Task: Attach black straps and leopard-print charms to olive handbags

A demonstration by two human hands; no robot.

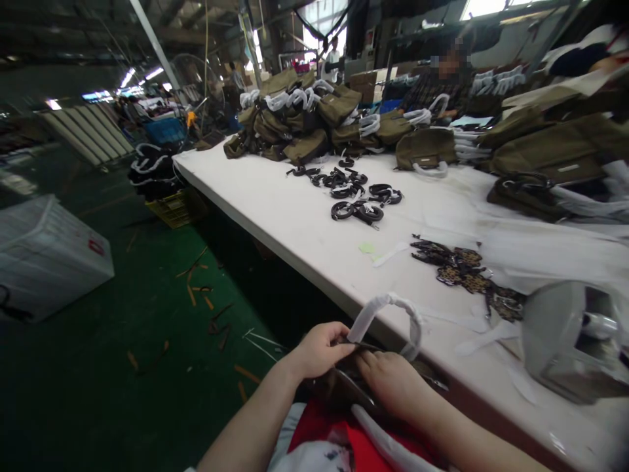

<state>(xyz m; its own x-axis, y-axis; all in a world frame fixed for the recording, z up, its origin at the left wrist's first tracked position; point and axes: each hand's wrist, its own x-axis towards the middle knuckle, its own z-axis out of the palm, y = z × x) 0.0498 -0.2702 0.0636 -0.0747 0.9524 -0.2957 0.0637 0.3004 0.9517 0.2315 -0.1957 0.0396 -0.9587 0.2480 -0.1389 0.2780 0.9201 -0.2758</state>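
A dark brown handbag (344, 387) lies in my lap below the table's near edge, its white-wrapped handle (393, 311) arching up over the edge. My left hand (322, 347) pinches the bag's top rim at the base of that handle. Fingers curled, my right hand (393, 383) presses down on the bag's top beside it. A second wrapped handle (383, 439) runs down across the red cloth (358, 446) on my lap.
On the long white table (295, 223) are black coiled straps (356, 193), leopard-print pieces (466, 272), white paper strips, a grey bag (565, 341) at right and a pile of olive bags (314, 118) far back. A person sits behind them. A white box (44, 255) and scraps lie on the green floor.
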